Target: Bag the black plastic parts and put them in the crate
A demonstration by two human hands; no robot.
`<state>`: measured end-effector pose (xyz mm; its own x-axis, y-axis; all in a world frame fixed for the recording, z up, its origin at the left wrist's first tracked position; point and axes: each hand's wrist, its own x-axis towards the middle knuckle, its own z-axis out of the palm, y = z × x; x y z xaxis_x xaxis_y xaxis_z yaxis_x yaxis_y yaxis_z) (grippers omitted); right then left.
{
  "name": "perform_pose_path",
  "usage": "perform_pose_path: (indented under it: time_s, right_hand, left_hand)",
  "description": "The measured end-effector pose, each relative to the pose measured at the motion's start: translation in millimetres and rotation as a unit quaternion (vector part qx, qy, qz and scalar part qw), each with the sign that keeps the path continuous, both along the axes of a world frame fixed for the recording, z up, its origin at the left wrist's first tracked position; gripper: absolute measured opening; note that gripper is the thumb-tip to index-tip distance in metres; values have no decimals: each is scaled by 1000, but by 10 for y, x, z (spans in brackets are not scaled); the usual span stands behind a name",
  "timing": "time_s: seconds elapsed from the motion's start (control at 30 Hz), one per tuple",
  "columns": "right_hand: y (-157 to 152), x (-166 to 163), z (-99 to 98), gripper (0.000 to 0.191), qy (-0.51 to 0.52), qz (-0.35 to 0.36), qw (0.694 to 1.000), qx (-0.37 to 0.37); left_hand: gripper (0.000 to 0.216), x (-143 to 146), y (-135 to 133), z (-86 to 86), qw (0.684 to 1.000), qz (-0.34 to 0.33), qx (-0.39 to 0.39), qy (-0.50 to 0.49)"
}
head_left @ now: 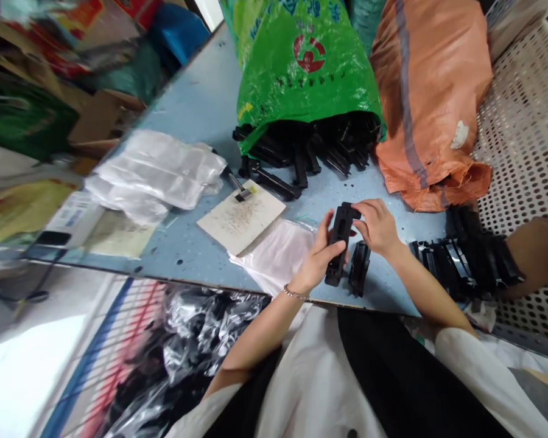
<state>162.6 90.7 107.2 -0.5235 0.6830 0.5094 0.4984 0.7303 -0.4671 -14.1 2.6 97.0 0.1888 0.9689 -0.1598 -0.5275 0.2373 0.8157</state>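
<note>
My left hand [317, 258] is closed around a long black plastic part [340, 243] with slots in it, held upright over the table edge. The fingers of my right hand [378, 226] pinch the upper end of this same part. Just right of it, a second black plastic part [359, 269] lies on the table. Left of my hands are a stack of clear plastic bags [278, 252] and a beige board [240, 219] with dark specks. A small metal-headed tool [243, 193] with a dark handle rests on the board.
A green sack [301, 67] spills black parts [296, 155] onto the blue table [196, 79]. Beside it stands an orange sack [438, 91]. More black parts [461, 261] are lined up near a perforated white crate [525, 134]. Below the edge, a bin holds bagged parts [196, 340].
</note>
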Motion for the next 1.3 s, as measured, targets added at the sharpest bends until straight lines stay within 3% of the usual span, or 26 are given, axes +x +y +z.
perform_pose_path:
  time_s: [0.07, 0.17, 0.23, 0.33, 0.43, 0.5, 0.57, 0.63, 0.7, 0.77, 0.83, 0.9, 1.0, 1.1, 1.13, 1.2, 1.27, 1.3]
  right_hand:
    - [106, -12, -14, 42, -42, 5, 999, 34]
    - [77, -23, -7, 45, -53, 4, 998, -30]
    - [-85, -30, 3, 47, -54, 10, 995, -85]
    - [-467, -57, -42, 49, -85, 74, 991, -76]
    - [-790, -90, -153, 49, -104, 102, 986, -85]
    - [-812, -98, -220, 48, -102, 121, 971, -179]
    - [-603, -109, -272, 52, -89, 146, 941, -293]
    - [-176, -159, -327, 57, -60, 111, 931, -343]
    - [382, -268, -405, 47, -40, -40, 960, -274]
    - [947, -415, -504, 33, -59, -174, 963, -195]
    - [1403, -550, -602, 39, -95, -249, 948, -171]
    - [1673, -625, -681, 41, -107, -278, 937, -180]
    - [1645, -583, -761, 30, -91, -287, 933, -196]
    - [1120, -397, -803, 25, -43, -253, 957, -136]
    - [875, -322, -799, 25, -16, -213, 973, -88]
    - [381, -179, -751, 23, 2, -110, 994, 7]
    - [3, -72, -644, 23, -17, 48, 998, 41]
    - [-110, -37, -574, 26, -18, 93, 995, 44]
  left_hand:
    - [72, 32, -39, 42, 1000, -21, -15, -12]
    - [61, 50, -61, 65, 1000, 2, -26, -1]
    - [55, 35, -50, 57, 999, 37, -34, 14]
    - [43, 1, -11, 17, 995, 80, -37, 37]
    - [53, -29, 28, -112, 995, 87, -30, 50]
    - [65, -38, 36, -283, 991, 100, -35, 85]
    - [66, -8, 9, -509, 981, 105, -45, 158]
    - [58, 87, -63, -744, 963, 88, -40, 250]
    - [52, 235, -172, -943, 936, 67, 9, 344]
    - [47, 380, -282, -1087, 893, 71, 80, 438]
    - [44, 450, -351, -1176, 847, 83, 127, 510]
    - [42, 411, -345, -1208, 828, 83, 142, 537]
    - [43, 218, -145, -1136, 865, 82, 127, 478]
    - [49, 50, 259, -925, 948, 123, 27, 292]
    - [52, 20, 408, -837, 968, 142, -19, 205]
    - [56, -8, 654, -655, 979, 174, -94, 43]
    - [57, -10, 764, -491, 975, 181, -120, -48]
    - [56, -8, 758, -422, 976, 171, -118, -64]
